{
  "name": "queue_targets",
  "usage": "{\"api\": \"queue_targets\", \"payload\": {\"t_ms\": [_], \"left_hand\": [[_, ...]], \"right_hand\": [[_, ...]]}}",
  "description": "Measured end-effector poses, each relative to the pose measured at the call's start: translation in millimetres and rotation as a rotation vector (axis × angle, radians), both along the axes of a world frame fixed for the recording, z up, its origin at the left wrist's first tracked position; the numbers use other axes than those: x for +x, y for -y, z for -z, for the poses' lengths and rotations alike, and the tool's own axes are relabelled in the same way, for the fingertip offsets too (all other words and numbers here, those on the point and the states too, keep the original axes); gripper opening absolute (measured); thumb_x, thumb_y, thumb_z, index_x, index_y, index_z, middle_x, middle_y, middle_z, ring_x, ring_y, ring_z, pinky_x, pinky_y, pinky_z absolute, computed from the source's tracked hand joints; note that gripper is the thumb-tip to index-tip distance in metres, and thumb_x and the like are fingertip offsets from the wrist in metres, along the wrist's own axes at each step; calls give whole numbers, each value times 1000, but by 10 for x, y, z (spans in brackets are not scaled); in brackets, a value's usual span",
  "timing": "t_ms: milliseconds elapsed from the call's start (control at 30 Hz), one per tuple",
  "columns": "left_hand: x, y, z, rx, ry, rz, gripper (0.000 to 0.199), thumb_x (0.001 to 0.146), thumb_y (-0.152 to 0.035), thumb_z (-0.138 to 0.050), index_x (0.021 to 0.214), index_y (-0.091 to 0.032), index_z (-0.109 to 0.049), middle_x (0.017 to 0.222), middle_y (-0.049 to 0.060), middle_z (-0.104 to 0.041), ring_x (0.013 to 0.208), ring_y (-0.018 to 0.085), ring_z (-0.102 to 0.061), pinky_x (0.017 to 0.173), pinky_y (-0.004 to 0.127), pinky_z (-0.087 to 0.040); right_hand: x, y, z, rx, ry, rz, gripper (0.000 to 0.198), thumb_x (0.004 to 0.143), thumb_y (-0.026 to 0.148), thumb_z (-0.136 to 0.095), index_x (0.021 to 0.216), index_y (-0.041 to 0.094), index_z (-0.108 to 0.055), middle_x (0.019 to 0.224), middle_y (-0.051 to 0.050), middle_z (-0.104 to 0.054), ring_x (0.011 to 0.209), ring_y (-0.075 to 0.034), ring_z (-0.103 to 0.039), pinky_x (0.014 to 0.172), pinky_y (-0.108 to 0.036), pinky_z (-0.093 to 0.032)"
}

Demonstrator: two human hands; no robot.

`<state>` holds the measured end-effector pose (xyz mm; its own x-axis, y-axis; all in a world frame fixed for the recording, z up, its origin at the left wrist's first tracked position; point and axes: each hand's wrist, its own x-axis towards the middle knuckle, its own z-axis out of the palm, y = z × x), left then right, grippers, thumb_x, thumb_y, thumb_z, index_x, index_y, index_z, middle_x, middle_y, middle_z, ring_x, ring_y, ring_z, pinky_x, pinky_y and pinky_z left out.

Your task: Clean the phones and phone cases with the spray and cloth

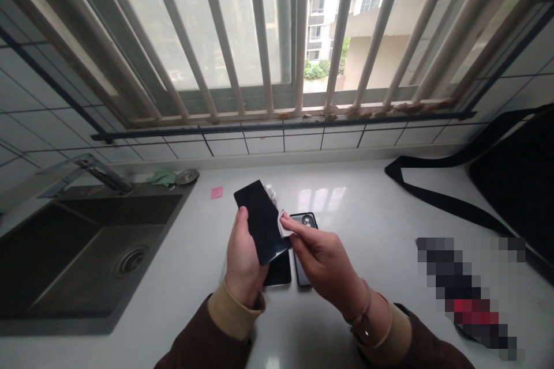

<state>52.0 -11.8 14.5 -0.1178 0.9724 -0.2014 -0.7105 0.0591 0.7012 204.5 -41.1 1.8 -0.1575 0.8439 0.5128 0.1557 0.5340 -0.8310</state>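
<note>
Black phone (pixel 261 222), gripped in the left hand (pixel 243 249) above the counter (pixel 173 294), appears partway wiped, the right hand (pixel 324 251) pinching a white wipe (pixel 283 228) at its right edge; completion cannot be determined.

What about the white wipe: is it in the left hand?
No, the right hand holds the white wipe, while the left hand grips a black smartphone.

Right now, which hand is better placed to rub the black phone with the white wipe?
Probably the right hand: it pinches the white wipe at the edge of the black phone, while the left hand grips that phone from the other side.
</note>
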Motion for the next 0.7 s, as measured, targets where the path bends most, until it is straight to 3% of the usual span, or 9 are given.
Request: {"api": "queue_targets", "payload": {"t_ms": [100, 233, 400, 567, 700], "left_hand": [[-12, -26, -64, -101, 12, -83, 56, 107, -52, -48, 121, -7, -77, 105, 18, -83, 89, 28, -81, 85, 41, -66], [0, -25, -107, -33, 32, -219, 51, 107, -53, -51, 122, -13, -78, 103, 13, -83, 85, 26, -81, 81, 38, -66], [29, 72, -90, 77, 19, -218, 69, 101, -73, -51, 125, -14, -77, 121, 16, -79, 105, 27, -78, 88, 37, -64], [69, 141, -15, 248, -209, -368, 71, 99, -81, -44, 126, -23, -74, 108, 8, -76, 97, 24, -75, 89, 36, -61], [75, 118, 98, 396, -449, -479, 81, 98, -88, -30, 134, -25, -67, 112, 9, -71, 106, 26, -71, 99, 40, -57]], "right_hand": [[-7, 13, -8, -110, -55, -27, 37, 106, 22, -58, 139, 26, -75, 141, -8, -74, 131, -28, -72, 114, -45, -60], [-21, 15, 23, -295, -157, -62, 33, 106, 35, -62, 133, 25, -78, 130, -10, -80, 118, -30, -78, 104, -48, -64], [-108, -1, 75, -603, -488, -206, 43, 100, 55, -71, 130, 24, -79, 122, -9, -81, 111, -27, -76, 99, -46, -64], [-179, -15, 58, -729, -636, -312, 45, 94, 57, -78, 123, 22, -81, 114, -6, -79, 105, -22, -74, 102, -41, -60], [-203, -10, 38, -814, -667, -323, 48, 89, 58, -84, 118, 20, -81, 108, -6, -78, 99, -19, -72, 97, -38, -60]]}}
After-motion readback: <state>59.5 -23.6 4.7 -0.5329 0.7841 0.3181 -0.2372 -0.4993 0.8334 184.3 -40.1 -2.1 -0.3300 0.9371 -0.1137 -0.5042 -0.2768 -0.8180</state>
